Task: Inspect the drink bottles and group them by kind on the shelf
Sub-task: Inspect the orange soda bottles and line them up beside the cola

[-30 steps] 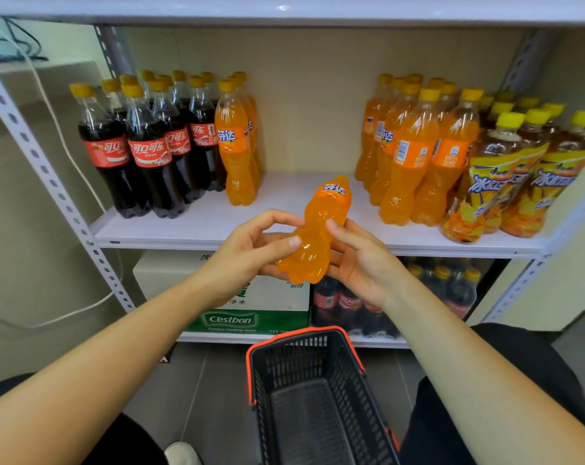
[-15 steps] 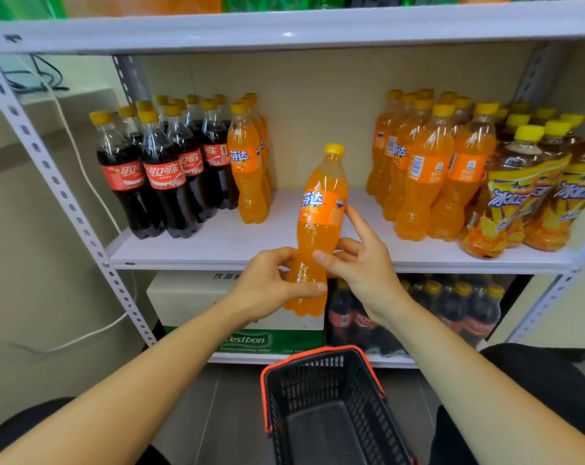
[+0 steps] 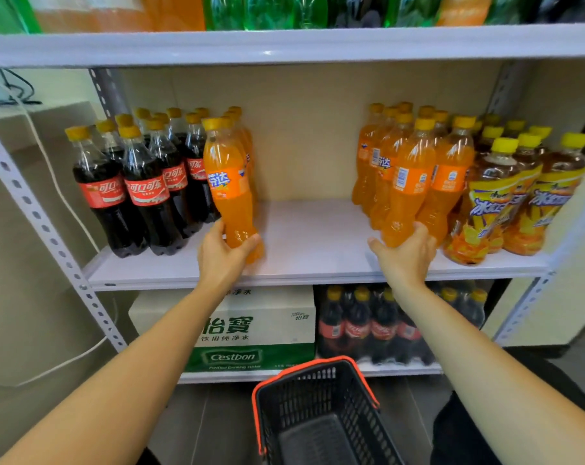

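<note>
Shelf [image 3: 311, 229]: white metal rack filling most of the frame; the middle board is bare at its centre.

Carton [image 3: 250, 330]: white and green, lower level, centre-left. A cola pack [image 3: 368, 327] stands just beside it on the right.

Basket [image 3: 301, 391]: black with an orange rim, bottom centre, on the floor.

Cola group [image 3: 140, 182]: dark bottles with red labels and yellow caps, at the left of the middle board.

Orange group [image 3: 381, 162]: at the right of the board, packed in rows.

Tea group [image 3: 519, 196]: far right, brown drink with yellow wrap labels, touching the orange group.

Left hand [image 3: 222, 256]: thumb and fingers curled round the lower body of the left bottle [image 3: 229, 182].

Right hand [image 3: 406, 253]: fingers wrapped round the base of the right bottle [image 3: 406, 182].

Left bottle: orange drink, yellow cap, waisted body, orange label with blue-and-white lettering facing out. Nearly upright, just beside the cola group, with more orange bottles behind it. Whether its base rests on the board cannot be told.

Right bottle: same kind, barcode side facing out, at the front of the orange group.
</note>
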A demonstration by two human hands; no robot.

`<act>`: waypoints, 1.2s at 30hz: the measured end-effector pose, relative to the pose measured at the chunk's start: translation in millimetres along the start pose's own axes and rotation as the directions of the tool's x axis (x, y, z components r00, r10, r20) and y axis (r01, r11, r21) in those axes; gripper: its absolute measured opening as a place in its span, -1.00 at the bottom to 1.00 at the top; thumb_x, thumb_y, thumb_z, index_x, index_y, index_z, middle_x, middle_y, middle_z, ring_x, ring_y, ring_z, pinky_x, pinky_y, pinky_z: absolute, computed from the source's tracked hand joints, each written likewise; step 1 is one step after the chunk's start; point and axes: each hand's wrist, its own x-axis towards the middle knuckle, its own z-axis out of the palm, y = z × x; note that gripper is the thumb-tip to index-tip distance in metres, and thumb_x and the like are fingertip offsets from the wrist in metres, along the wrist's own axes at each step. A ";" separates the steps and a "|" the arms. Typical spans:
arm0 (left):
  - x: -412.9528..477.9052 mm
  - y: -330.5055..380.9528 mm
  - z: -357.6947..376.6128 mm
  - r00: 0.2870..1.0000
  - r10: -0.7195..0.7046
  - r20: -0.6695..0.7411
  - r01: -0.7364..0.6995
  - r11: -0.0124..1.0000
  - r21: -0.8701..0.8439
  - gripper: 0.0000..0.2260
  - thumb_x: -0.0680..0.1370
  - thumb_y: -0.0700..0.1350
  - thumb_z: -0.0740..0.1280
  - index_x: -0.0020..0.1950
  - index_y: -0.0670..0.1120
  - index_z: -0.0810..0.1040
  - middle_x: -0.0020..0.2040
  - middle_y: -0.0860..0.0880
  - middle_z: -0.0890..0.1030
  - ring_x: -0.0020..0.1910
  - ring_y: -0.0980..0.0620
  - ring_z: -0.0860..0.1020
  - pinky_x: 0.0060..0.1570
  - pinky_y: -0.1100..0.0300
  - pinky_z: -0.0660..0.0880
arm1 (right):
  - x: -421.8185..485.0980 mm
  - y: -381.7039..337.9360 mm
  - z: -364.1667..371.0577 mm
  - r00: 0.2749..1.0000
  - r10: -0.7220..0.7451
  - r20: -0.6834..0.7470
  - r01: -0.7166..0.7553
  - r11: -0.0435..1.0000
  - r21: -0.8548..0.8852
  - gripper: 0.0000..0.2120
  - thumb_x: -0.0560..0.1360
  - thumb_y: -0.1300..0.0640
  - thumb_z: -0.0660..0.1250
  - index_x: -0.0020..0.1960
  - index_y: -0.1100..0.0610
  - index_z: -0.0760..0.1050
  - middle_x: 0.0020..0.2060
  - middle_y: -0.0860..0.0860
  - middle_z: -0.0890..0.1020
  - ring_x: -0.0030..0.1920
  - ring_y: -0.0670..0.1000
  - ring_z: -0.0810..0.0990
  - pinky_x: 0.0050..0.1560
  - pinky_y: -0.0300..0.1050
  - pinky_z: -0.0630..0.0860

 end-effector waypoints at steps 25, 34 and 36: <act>21.5 -23.3 7.7 0.985 -0.031 -0.169 0.071 0.969 0.235 -0.20 0.42 0.08 0.58 0.54 -0.03 0.28 0.39 -0.09 0.51 0.32 -0.14 0.51 0.24 -0.16 0.51 | 11.5 -4.3 0.2 0.958 -0.215 0.189 0.150 0.939 0.308 -0.51 0.46 0.14 0.56 0.30 -0.04 0.45 0.16 -0.08 0.60 0.18 0.01 0.55 0.19 -0.02 0.46; -21.9 10.2 24.1 0.983 0.119 -0.142 -0.099 0.986 0.135 -0.75 0.48 -0.13 0.51 0.09 -0.06 0.55 0.02 0.01 0.57 0.02 -0.01 0.56 0.02 0.01 0.52 | -25.8 -10.4 -8.1 0.826 -0.169 0.538 -0.173 0.832 0.528 -0.63 0.49 0.13 0.52 0.25 0.00 0.53 0.14 0.04 0.65 0.17 0.08 0.64 0.18 0.06 0.59; -27.3 23.9 28.1 0.994 0.108 0.002 -0.108 0.994 -0.023 -0.87 0.52 -0.19 0.50 0.03 -0.11 0.62 -0.09 0.01 0.63 -0.10 0.09 0.58 -0.03 0.11 0.54 | -31.6 -9.5 -12.8 0.783 -0.170 0.598 -0.244 0.801 0.547 -0.64 0.47 0.16 0.53 0.23 0.00 0.55 0.14 0.06 0.68 0.16 0.10 0.67 0.18 0.08 0.61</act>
